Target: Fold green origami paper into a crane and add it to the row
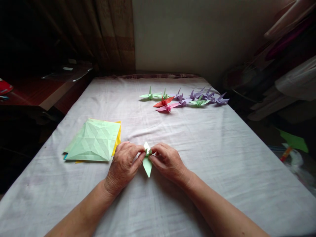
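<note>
A pale green paper crane point(147, 166) is between my hands, one pointed wing toward me and the other away. My left hand point(127, 159) pinches its left side between thumb and forefinger. From the other side, my right hand point(169, 161) grips it the same way, fingertips close to the crane's middle. The ends under my fingers are partly hidden. Left of my left hand lies a stack of creased paper sheets point(92, 140), light green on top, with yellow and blue edges showing beneath.
Several folded paper cranes stand toward the back right of the cloth-covered table point(209, 164): green point(150, 95), red point(164, 101), pink point(168, 108) and purple point(221, 99). A brown wooden surface point(32, 89) with a clear plastic bag point(70, 72) is at left. Fabric point(297, 80) hangs at right.
</note>
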A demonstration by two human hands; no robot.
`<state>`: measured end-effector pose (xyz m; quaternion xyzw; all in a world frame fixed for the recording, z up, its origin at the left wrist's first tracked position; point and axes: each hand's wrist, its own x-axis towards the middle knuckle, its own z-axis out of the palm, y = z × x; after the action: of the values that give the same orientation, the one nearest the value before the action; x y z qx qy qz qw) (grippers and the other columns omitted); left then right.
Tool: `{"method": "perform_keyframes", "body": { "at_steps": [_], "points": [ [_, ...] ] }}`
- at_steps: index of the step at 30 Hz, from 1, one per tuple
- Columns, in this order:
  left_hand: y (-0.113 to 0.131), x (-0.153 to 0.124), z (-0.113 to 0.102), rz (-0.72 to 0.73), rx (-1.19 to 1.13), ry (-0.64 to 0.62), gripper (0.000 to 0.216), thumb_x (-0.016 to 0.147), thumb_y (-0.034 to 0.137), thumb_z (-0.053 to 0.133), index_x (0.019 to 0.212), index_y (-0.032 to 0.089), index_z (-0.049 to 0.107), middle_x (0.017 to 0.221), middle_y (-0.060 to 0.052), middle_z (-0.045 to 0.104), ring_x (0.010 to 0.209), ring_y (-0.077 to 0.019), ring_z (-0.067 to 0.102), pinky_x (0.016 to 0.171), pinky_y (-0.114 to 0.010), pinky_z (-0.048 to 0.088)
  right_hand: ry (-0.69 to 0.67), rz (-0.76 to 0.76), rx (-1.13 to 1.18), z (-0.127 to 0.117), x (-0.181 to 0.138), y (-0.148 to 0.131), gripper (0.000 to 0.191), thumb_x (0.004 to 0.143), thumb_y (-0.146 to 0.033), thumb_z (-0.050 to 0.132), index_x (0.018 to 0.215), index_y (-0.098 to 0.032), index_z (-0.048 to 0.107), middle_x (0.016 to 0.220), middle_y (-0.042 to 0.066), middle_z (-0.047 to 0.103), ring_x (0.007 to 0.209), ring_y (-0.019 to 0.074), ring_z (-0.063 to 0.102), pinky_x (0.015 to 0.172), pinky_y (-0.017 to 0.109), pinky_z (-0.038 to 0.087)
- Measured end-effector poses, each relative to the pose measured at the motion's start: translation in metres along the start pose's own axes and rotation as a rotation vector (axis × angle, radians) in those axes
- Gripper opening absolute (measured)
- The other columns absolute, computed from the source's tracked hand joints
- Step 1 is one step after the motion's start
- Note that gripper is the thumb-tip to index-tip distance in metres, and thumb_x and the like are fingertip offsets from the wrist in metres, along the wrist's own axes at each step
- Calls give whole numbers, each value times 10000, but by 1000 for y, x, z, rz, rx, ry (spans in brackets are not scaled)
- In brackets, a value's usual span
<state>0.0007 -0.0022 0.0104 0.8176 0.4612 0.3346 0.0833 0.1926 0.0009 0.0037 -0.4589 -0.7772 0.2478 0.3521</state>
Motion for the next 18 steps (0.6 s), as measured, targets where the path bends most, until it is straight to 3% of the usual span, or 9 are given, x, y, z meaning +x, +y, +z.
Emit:
{"method": "perform_keyframes", "body": {
  "at_steps": [10, 18],
  "points": [
    [-4, 2, -1, -75, -161, -53, 77, 921, 246, 563, 901, 233, 636, 817, 9, 698, 795, -178, 637, 795, -326, 458, -52, 1, -28, -1, 0, 7, 89, 906, -187, 552, 844, -207, 612, 784, 11, 617, 698, 138, 561, 656, 241, 424],
    [-4, 0, 0, -83, -250, -94, 87, 918, 218, 574, 951, 236, 652, 910, 3, 720, 874, -173, 648, 823, -319, 483, -31, -65, -135, -9, 2, 15, 98, 929, -200, 544, 857, -207, 610, 812, 27, 624, 718, 153, 569, 652, 245, 418]
  ]
}}
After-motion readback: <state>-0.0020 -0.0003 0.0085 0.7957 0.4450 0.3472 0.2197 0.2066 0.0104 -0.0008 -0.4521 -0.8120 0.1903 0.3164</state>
